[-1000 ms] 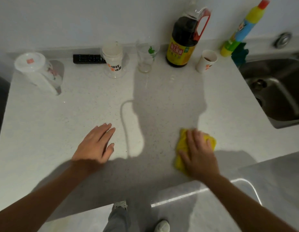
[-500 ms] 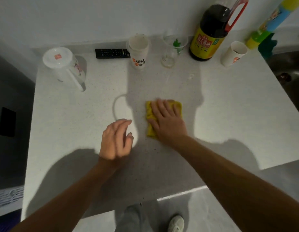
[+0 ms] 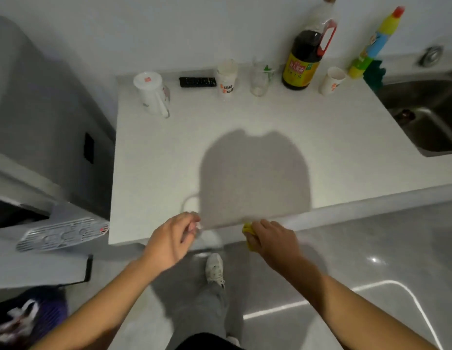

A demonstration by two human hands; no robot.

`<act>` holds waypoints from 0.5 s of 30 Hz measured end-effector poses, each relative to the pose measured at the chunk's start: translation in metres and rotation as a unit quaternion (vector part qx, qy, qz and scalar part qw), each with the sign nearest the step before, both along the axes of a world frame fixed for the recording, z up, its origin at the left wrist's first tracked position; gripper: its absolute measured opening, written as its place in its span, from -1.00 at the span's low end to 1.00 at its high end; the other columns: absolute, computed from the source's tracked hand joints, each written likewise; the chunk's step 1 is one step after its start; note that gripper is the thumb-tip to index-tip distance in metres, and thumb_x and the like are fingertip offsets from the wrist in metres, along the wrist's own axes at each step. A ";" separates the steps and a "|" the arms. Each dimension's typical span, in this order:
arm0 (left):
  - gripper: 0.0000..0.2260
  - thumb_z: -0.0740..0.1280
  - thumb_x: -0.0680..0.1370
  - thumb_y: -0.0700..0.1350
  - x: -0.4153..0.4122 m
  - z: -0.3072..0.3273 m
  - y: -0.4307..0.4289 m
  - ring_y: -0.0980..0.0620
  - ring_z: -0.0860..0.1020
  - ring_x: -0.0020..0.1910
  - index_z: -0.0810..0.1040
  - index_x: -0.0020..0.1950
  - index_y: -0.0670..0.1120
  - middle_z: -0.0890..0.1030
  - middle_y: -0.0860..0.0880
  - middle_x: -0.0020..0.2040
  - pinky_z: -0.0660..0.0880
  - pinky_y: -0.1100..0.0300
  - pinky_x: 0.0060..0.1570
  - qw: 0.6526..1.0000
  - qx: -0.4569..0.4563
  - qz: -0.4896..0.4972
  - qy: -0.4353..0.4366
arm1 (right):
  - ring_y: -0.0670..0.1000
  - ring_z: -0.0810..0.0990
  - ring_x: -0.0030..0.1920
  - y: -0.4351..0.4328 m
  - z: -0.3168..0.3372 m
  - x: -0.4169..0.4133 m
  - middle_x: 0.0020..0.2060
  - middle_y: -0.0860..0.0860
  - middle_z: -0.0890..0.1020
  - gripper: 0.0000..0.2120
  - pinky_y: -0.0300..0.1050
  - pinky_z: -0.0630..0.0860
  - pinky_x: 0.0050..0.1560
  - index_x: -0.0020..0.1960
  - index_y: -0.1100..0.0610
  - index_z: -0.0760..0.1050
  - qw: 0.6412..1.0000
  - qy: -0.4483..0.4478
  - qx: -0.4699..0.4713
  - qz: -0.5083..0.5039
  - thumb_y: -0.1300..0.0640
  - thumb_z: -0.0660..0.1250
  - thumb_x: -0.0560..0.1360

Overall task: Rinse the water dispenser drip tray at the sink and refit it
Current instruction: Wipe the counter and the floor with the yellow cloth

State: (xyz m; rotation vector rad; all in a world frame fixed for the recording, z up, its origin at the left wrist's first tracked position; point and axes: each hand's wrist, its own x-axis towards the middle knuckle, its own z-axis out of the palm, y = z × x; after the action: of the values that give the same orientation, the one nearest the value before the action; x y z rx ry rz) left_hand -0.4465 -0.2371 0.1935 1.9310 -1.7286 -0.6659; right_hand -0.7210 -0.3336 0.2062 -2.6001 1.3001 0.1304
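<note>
The grey slotted drip tray (image 3: 64, 233) sits on the front of the water dispenser (image 3: 38, 137) at the left, below the counter's left end. My right hand (image 3: 270, 239) is closed on a yellow cloth (image 3: 248, 229) at the front edge of the white counter (image 3: 245, 152). My left hand (image 3: 173, 237) hovers at the same edge, fingers loosely curled, holding nothing. The steel sink (image 3: 427, 114) lies at the far right.
Along the wall stand a white lidded jug (image 3: 151, 94), a black remote (image 3: 197, 81), a paper cup (image 3: 227, 79), a glass (image 3: 260, 79), a dark sauce bottle (image 3: 304, 59), another paper cup (image 3: 332, 80) and a yellow cleaner bottle (image 3: 371, 46). A dark bin (image 3: 25, 322) sits bottom left.
My right hand has dragged the yellow cloth from mid-counter back to the front edge. My left hand pulled back too. The view stepped back, bringing the dispenser and its tray into sight.
</note>
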 end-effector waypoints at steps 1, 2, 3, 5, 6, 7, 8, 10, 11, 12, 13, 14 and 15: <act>-0.77 0.33 0.60 -0.10 0.000 -0.002 0.030 0.05 0.63 0.00 0.58 0.25 0.06 0.65 0.12 0.09 0.57 0.12 -0.03 1.000 0.015 0.007 -0.011 | 0.08 0.61 0.01 0.014 -0.004 -0.001 0.02 -0.01 0.62 -0.66 0.00 0.50 -0.16 0.13 0.01 0.50 1.000 0.000 0.009 0.016 -0.20 0.10 0.69; -0.78 0.32 0.60 -0.09 0.000 -0.005 0.059 0.06 0.63 0.00 0.58 0.24 0.06 0.66 0.12 0.08 0.57 0.11 -0.03 0.999 0.027 0.019 -0.019 | 0.07 0.61 0.01 0.028 -0.008 -0.001 0.03 -0.03 0.62 -0.66 -0.01 0.48 -0.17 0.14 0.00 0.49 0.999 -0.006 0.016 0.030 -0.21 0.09 0.68; -0.79 0.32 0.60 -0.09 0.000 -0.007 0.089 0.06 0.63 0.00 0.60 0.22 0.05 0.66 0.12 0.06 0.57 0.11 -0.03 0.999 0.036 0.033 -0.022 | 0.06 0.61 0.01 0.043 -0.011 0.000 0.03 -0.03 0.62 -0.66 -0.02 0.46 -0.18 0.14 0.00 0.48 0.999 -0.011 0.019 0.043 -0.21 0.08 0.68; -0.82 0.34 0.58 -0.11 0.000 -0.007 0.146 0.05 0.62 -0.04 0.60 0.17 0.05 0.65 0.14 0.00 0.56 0.10 -0.04 0.996 0.065 0.066 -0.021 | 0.08 0.61 0.03 0.077 -0.014 0.006 0.04 -0.02 0.62 -0.65 -0.02 0.45 -0.18 0.14 0.01 0.49 0.998 -0.010 0.023 0.063 -0.21 0.09 0.68; -0.82 0.36 0.57 -0.13 0.001 -0.004 0.175 0.05 0.61 -0.08 0.60 0.15 0.05 0.63 0.14 -0.03 0.56 0.09 -0.05 0.993 0.084 0.084 -0.020 | 0.09 0.61 0.05 0.096 -0.014 0.010 0.05 -0.01 0.63 -0.64 -0.01 0.45 -0.16 0.16 0.02 0.50 0.997 -0.011 0.036 0.068 -0.21 0.09 0.68; -0.82 0.37 0.57 -0.14 0.002 -0.002 0.202 0.06 0.60 -0.12 0.60 0.14 0.05 0.63 0.14 -0.06 0.56 0.08 -0.07 0.989 0.102 0.103 -0.019 | 0.11 0.61 0.08 0.116 -0.013 0.015 0.08 -0.01 0.63 -0.64 0.00 0.47 -0.12 0.18 0.02 0.52 0.996 -0.017 0.054 0.067 -0.21 0.10 0.68; -0.83 0.38 0.57 -0.15 0.005 0.001 0.228 0.07 0.59 -0.15 0.60 0.13 0.05 0.62 0.14 -0.08 0.54 0.10 -0.09 0.985 0.120 0.123 -0.017 | 0.12 0.61 0.11 0.136 -0.010 0.020 0.11 -0.01 0.63 -0.63 0.01 0.50 -0.07 0.21 0.02 0.53 0.995 -0.025 0.073 0.065 -0.20 0.11 0.68; -0.83 0.38 0.57 -0.13 0.012 0.005 0.275 0.14 0.55 -0.21 0.60 0.12 0.08 0.63 0.14 -0.11 0.45 0.16 -0.16 0.976 0.149 0.160 -0.021 | 0.11 0.60 0.14 0.175 -0.006 0.032 0.13 -0.02 0.62 -0.63 0.01 0.52 -0.01 0.23 0.02 0.53 0.993 -0.030 0.091 0.071 -0.19 0.10 0.69; -0.83 0.38 0.57 -0.13 0.018 0.006 0.295 0.18 0.52 -0.25 0.60 0.13 0.08 0.63 0.14 -0.12 0.40 0.19 -0.19 0.971 0.159 0.174 -0.027 | 0.10 0.60 0.13 0.192 -0.006 0.038 0.12 -0.01 0.61 -0.63 0.01 0.53 0.00 0.23 0.02 0.52 0.992 -0.028 0.091 0.082 -0.19 0.08 0.69; -0.83 0.38 0.57 -0.12 0.024 0.006 0.313 0.20 0.49 -0.27 0.61 0.14 0.07 0.63 0.14 -0.12 0.36 0.21 -0.20 0.968 0.168 0.185 -0.032 | 0.09 0.59 0.12 0.210 -0.006 0.045 0.11 0.00 0.61 -0.63 0.01 0.54 0.00 0.24 0.02 0.50 0.991 -0.028 0.092 0.094 -0.18 0.07 0.70; -0.82 0.38 0.58 -0.12 0.031 0.005 0.329 0.19 0.49 -0.27 0.61 0.16 0.06 0.63 0.13 -0.12 0.35 0.22 -0.20 0.965 0.176 0.193 -0.033 | 0.08 0.58 0.11 0.226 -0.007 0.053 0.11 0.01 0.61 -0.63 0.00 0.55 0.01 0.25 0.02 0.49 0.989 -0.031 0.096 0.104 -0.18 0.06 0.70; -0.82 0.37 0.58 -0.12 0.039 0.003 0.344 0.14 0.50 -0.24 0.61 0.17 0.05 0.63 0.11 -0.11 0.35 0.21 -0.18 0.962 0.183 0.199 -0.029 | 0.08 0.57 0.11 0.242 -0.008 0.061 0.11 0.01 0.61 -0.63 -0.01 0.55 0.02 0.27 0.02 0.47 0.988 -0.039 0.100 0.111 -0.17 0.06 0.70; -0.82 0.37 0.58 -0.13 0.048 0.001 0.359 0.08 0.52 -0.21 0.61 0.17 0.05 0.63 0.10 -0.12 0.37 0.19 -0.17 0.960 0.189 0.204 -0.022 | 0.07 0.56 0.12 0.257 -0.010 0.071 0.12 0.01 0.60 -0.63 -0.02 0.55 0.03 0.29 0.02 0.47 0.987 -0.044 0.101 0.116 -0.17 0.07 0.70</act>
State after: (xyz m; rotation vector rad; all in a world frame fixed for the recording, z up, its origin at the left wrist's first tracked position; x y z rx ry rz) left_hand -0.3988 0.1215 0.1940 2.4818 -1.2245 -0.8423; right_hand -0.6500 -0.0768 0.1962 -2.5408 0.9011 0.1742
